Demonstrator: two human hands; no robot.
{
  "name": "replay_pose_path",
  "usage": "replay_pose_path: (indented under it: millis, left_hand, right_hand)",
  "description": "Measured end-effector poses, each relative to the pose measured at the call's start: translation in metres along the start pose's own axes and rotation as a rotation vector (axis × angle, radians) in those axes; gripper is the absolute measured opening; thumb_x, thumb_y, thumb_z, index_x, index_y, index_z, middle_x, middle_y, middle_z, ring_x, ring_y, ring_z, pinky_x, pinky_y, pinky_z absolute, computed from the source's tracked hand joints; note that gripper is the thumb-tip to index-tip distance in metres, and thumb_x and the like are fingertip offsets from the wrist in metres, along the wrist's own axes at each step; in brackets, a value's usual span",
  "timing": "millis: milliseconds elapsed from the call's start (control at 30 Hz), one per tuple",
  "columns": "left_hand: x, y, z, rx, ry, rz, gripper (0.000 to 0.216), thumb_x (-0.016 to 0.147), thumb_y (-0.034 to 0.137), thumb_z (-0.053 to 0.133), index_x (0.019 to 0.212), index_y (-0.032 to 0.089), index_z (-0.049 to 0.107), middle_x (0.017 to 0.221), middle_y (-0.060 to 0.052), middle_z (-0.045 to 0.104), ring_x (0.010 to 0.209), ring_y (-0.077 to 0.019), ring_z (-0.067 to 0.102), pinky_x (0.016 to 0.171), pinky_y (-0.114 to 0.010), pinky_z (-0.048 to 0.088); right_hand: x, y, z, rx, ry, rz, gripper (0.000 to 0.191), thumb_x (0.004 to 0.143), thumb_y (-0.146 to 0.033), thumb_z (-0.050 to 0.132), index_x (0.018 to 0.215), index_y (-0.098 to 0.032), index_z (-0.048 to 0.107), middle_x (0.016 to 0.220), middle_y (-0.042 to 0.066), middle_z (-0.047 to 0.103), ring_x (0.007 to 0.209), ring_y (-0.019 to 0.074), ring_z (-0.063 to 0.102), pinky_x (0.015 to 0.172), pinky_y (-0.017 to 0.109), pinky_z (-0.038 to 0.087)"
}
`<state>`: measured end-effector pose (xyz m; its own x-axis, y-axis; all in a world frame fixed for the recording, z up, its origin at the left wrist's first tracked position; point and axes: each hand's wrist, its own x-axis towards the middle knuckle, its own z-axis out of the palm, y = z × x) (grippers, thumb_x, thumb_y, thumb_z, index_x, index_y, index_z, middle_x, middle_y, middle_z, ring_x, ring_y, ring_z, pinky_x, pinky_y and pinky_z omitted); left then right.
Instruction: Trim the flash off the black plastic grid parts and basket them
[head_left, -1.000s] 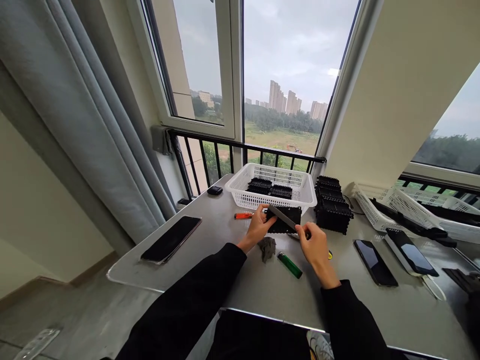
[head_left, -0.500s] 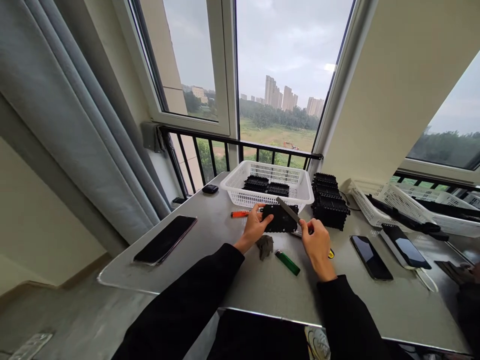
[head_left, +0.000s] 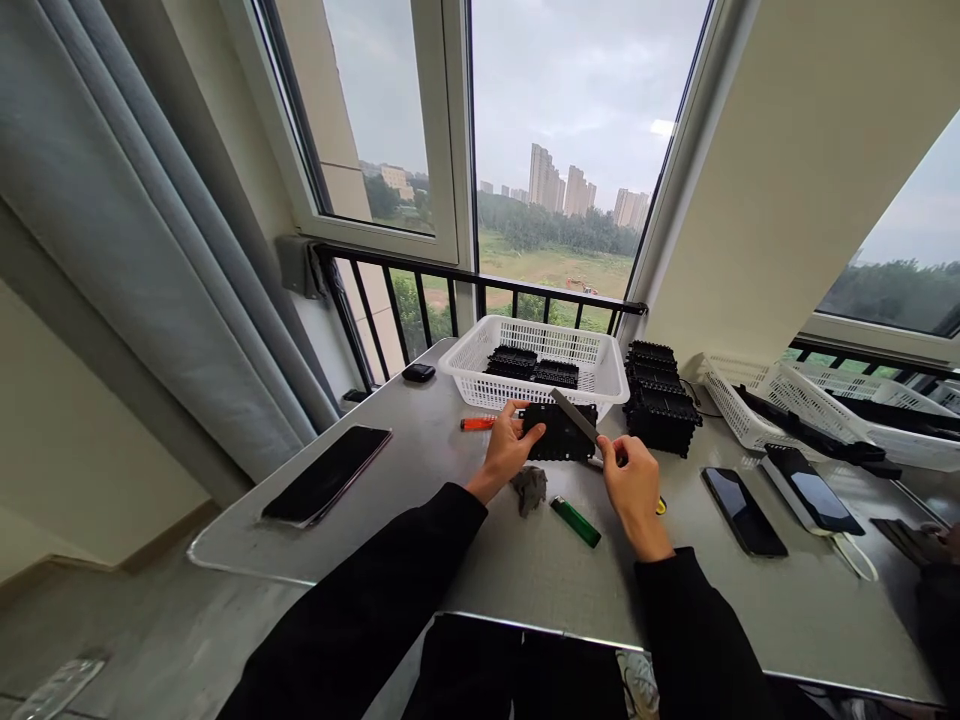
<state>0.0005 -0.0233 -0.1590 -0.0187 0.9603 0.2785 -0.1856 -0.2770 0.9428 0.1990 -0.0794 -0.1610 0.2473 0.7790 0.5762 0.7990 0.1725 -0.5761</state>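
My left hand (head_left: 511,447) grips the left side of a black plastic plate (head_left: 556,440) with toothed edges, its thumb on the face. The plate is tilted up above the table. Closed around the lower end of a flat grey file (head_left: 573,412) is my right hand (head_left: 630,482). The file lies slantwise across the plate's upper right part. Just below the plate are a crumpled grey lump (head_left: 530,490) and a green lighter (head_left: 576,521). An orange-handled tool (head_left: 478,424) lies behind my left hand. Under my right hand, a yellow-ended tool (head_left: 661,506) is mostly hidden.
A white basket (head_left: 459,376) holding black plates stands behind my hands, beside a stack of similar plates (head_left: 660,400). Phones (head_left: 744,512) and more baskets (head_left: 739,420) are on the right. A large dark phone (head_left: 328,475) lies left. Another person's hand (head_left: 952,540) shows at the right edge.
The view has shifted slightly. Both hands keep their grips, and the file stays across the plate with hardly any movement.
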Motion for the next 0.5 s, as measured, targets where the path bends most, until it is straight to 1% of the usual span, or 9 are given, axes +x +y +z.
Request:
replay_pose_path:
  millis: [67,200,300,400,500]
  left_hand:
    - [-0.0002,0.0006,0.0004,-0.014,0.0,-0.016,0.045,0.066,0.028,0.078,0.102,0.02,0.051,0.058,0.006,0.06,0.05,-0.0124,0.057,0.05,-0.022,0.043]
    - [-0.0007,0.0047,0.0008,-0.087,0.015,-0.053,0.049,0.065,0.028,0.079,0.103,0.021,0.049,0.065,0.003,0.066,0.058,-0.016,0.063,0.057,-0.025,0.049]
    - [-0.0017,0.0069,0.0002,-0.073,0.02,-0.037,0.047,0.066,0.026,0.079,0.103,0.021,0.051,0.061,0.006,0.062,0.055,-0.0141,0.06,0.053,-0.023,0.045]
    - [-0.0021,0.0061,-0.0007,-0.034,-0.001,-0.016,0.044,0.067,0.026,0.079,0.102,0.021,0.053,0.055,0.008,0.056,0.048,-0.011,0.054,0.048,-0.02,0.039]
    - [-0.0006,0.0031,-0.0012,-0.026,0.009,-0.008,0.045,0.067,0.027,0.078,0.103,0.021,0.053,0.059,0.006,0.06,0.05,-0.0126,0.056,0.05,-0.022,0.041]
  right_hand:
    - [0.0004,0.0037,0.0017,-0.009,-0.006,0.009,0.047,0.094,-0.057,0.044,0.067,-0.021,0.054,0.07,0.003,0.059,0.065,0.0166,0.051,0.066,0.029,0.034]
    - [0.0028,0.0057,-0.0037,-0.011,0.058,0.079,0.048,0.094,-0.059,0.044,0.067,-0.021,0.055,0.07,0.004,0.061,0.064,0.0172,0.051,0.065,0.029,0.034]
    - [0.0016,-0.0008,-0.0061,0.052,0.056,0.037,0.05,0.093,-0.061,0.043,0.064,-0.021,0.054,0.066,0.004,0.06,0.063,0.0169,0.052,0.063,0.029,0.035]
    - [-0.0007,-0.0015,-0.0006,0.088,0.005,-0.016,0.05,0.091,-0.061,0.047,0.063,-0.021,0.055,0.065,0.003,0.06,0.062,0.0162,0.052,0.063,0.028,0.035]
    - [0.0003,0.0065,0.0024,0.047,0.011,0.04,0.048,0.091,-0.061,0.048,0.065,-0.021,0.057,0.067,0.003,0.061,0.063,0.0165,0.052,0.065,0.028,0.035]
